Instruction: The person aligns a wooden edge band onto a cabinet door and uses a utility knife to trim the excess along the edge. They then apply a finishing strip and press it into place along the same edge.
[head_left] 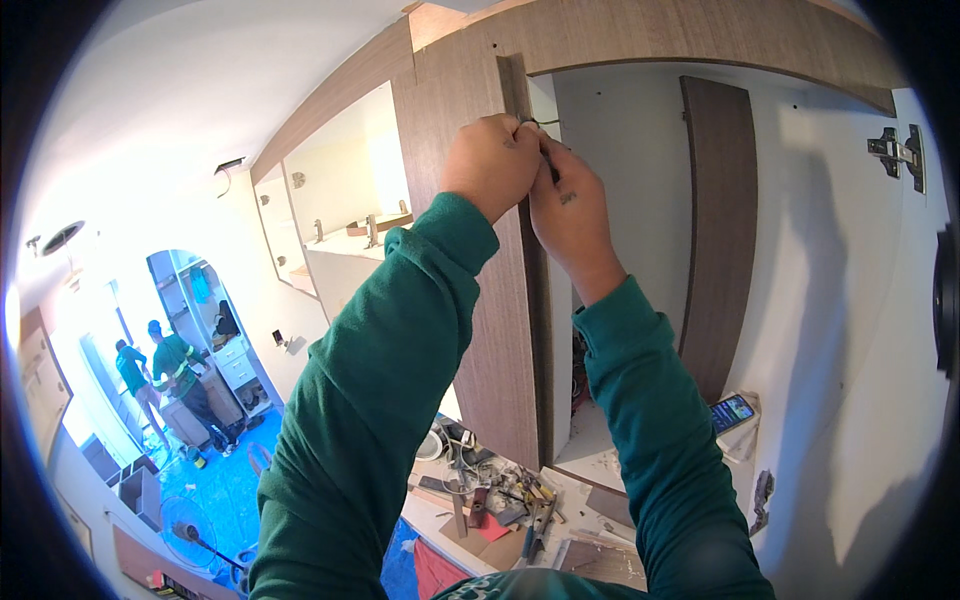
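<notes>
Both my arms, in green sleeves, reach up to the top of a brown wood-grain cabinet panel (485,370). My left hand (493,165) is closed, with its fingertips at the panel's upper edge strip. Close against it, my right hand (570,210) is closed too, its thumb and fingers pinched together. Between the fingertips is something small and dark that I cannot make out. A thin dark wire (549,122) runs from there toward the cabinet's inside. Right of my hands, the open cabinet has white walls and a loose brown board (716,230) standing upright in it.
Below lies a worktop strewn with hand tools (500,490) and scraps. A lit phone (732,413) rests on the cabinet floor. A metal hinge (897,156) sticks out at the right. Far left, two people (175,370) stand on blue floor sheeting (205,500) near a fan (190,530).
</notes>
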